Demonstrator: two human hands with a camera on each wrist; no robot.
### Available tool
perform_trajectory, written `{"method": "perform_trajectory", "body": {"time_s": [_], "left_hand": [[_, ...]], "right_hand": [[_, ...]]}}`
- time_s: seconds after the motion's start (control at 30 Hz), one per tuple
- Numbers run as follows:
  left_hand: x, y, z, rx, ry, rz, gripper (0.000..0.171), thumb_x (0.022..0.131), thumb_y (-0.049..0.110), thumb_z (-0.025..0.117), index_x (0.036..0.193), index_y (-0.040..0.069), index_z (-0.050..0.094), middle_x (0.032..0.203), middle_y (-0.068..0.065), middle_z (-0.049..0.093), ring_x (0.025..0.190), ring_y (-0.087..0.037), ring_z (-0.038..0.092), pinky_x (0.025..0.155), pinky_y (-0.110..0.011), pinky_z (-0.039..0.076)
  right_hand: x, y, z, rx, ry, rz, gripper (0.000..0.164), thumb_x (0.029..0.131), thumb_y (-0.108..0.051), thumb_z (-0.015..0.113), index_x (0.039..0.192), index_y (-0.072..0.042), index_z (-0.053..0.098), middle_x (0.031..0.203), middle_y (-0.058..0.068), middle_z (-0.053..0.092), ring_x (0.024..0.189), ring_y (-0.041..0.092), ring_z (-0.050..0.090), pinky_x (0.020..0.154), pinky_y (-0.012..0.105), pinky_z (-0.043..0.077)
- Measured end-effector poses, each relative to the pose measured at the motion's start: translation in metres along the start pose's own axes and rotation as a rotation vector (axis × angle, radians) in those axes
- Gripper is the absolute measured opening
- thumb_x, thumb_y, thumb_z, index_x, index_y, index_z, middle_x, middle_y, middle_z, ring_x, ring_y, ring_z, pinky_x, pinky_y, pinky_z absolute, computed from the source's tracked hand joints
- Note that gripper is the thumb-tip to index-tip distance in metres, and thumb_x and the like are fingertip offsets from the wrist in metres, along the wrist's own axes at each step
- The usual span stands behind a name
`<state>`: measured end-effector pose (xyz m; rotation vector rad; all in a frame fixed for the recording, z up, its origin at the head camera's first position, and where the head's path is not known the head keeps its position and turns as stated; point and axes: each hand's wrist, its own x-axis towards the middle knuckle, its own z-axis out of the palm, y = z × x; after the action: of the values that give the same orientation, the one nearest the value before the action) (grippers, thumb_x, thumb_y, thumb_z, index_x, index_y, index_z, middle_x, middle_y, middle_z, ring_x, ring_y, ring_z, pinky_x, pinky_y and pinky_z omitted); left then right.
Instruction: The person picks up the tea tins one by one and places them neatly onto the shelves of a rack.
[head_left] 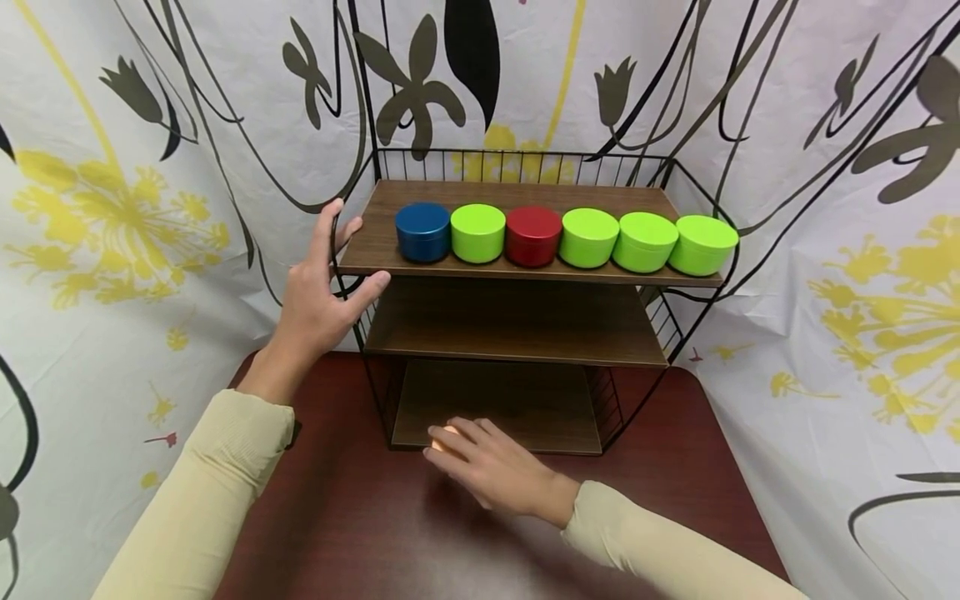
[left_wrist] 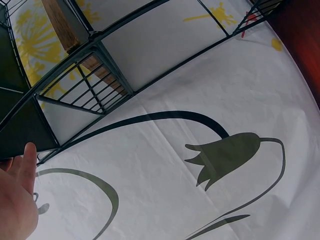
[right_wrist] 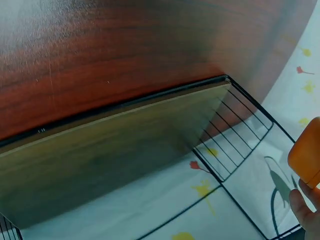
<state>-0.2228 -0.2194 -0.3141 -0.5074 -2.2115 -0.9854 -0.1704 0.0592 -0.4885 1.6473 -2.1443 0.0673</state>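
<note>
A wire rack with brown wooden shelves (head_left: 517,321) stands against the patterned cloth. Along its top shelf runs a row of round lidded tins: a blue tin (head_left: 423,233), a green tin (head_left: 477,235), a red tin (head_left: 533,237), then three more green ones. My left hand (head_left: 318,287) holds the rack's left front corner at top-shelf height, thumb in front and fingers at the side frame. Low at the bottom shelf's front edge, my right hand (head_left: 498,467) holds an orange container (right_wrist: 306,152). In the head view the fingers cover most of it.
The rack stands on a dark red table (head_left: 360,533). White cloth (head_left: 787,208) with printed flowers hangs behind and on both sides. Wire side guards (right_wrist: 235,132) close the ends of the shelves.
</note>
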Motion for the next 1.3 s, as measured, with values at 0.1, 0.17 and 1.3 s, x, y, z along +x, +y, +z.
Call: {"method": "perform_trajectory", "body": {"time_s": [0.1,0.17,1.3], "left_hand": [[0.0,0.0,0.0,0.001,0.005,0.005,0.083,0.092,0.04,0.069,0.158,0.028,0.022,0.148,0.002,0.05,0.102,-0.037,0.067,0.091,-0.051,0.044],[-0.001,-0.001,0.0,0.004,0.009,0.009,0.083,0.092,0.04,0.069,0.158,0.027,0.022,0.148,0.002,0.051,0.096,-0.037,0.068,0.09,-0.05,0.045],[0.0,0.001,0.001,0.006,0.021,0.009,0.082,0.091,0.04,0.069,0.158,0.024,0.025,0.146,-0.001,0.053,0.118,-0.036,0.061,0.092,-0.053,0.046]], "right_hand": [[0.003,0.002,-0.007,-0.013,0.008,-0.017,0.042,0.099,-0.015,0.052,0.141,-0.015,0.052,0.146,0.009,0.048,0.126,0.031,0.051,0.088,0.041,0.049],[0.004,0.004,-0.013,-0.026,0.018,-0.029,0.042,0.099,-0.014,0.052,0.14,-0.015,0.052,0.146,0.009,0.049,0.125,0.031,0.051,0.087,0.041,0.049],[0.042,0.032,-0.093,-0.019,0.032,-0.094,0.039,0.104,-0.02,0.048,0.143,-0.014,0.049,0.146,0.009,0.048,0.124,0.029,0.049,0.093,0.041,0.046]]}}
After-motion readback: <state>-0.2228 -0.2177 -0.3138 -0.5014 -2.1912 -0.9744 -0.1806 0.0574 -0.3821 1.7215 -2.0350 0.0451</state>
